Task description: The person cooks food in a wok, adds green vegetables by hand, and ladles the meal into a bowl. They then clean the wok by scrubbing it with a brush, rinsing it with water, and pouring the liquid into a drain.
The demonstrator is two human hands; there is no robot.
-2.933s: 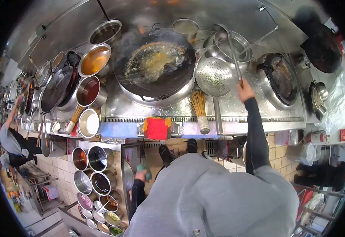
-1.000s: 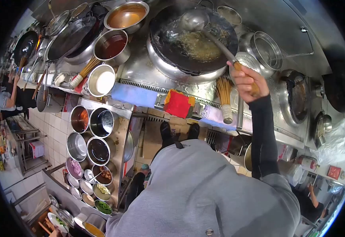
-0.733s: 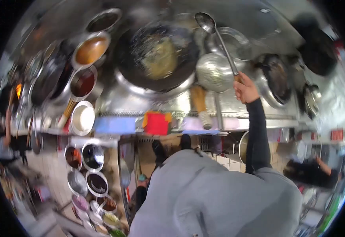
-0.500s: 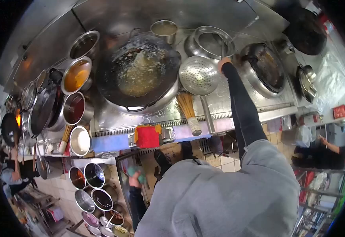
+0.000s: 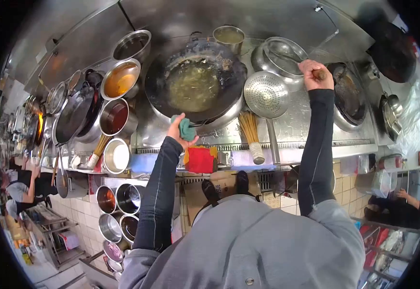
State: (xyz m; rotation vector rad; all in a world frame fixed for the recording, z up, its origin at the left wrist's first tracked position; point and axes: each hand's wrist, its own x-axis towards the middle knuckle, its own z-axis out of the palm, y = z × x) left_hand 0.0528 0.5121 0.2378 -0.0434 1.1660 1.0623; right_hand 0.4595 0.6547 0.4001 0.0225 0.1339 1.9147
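My left hand (image 5: 181, 131) is closed on a green cloth (image 5: 187, 129) at the near handle of the large dark wok (image 5: 157, 96), which holds cloudy yellowish liquid (image 5: 193, 86). At the right, my right hand (image 5: 316, 74) grips the wooden handle of a ladle (image 5: 287, 57), whose bowl end reaches over a steel pot (image 5: 263, 60). Between the wok and that pot lies a perforated strainer (image 5: 267, 94), its handle toward me. A bamboo brush (image 5: 252, 137) rests left of the strainer's handle.
Sauce bowls (image 5: 118, 79) stand left of the wok, a lidded-looking dark pan (image 5: 349, 94) at right. A red box (image 5: 201, 160) sits at the stove's front edge. Several pots (image 5: 110, 227) stand lower left. Other people (image 5: 25, 190) (image 5: 402, 209) are at both sides.
My left hand has come up from beside my body to the wok's handle with the green cloth. My right hand has turned and now holds the ladle handle upward. The view has shifted left.
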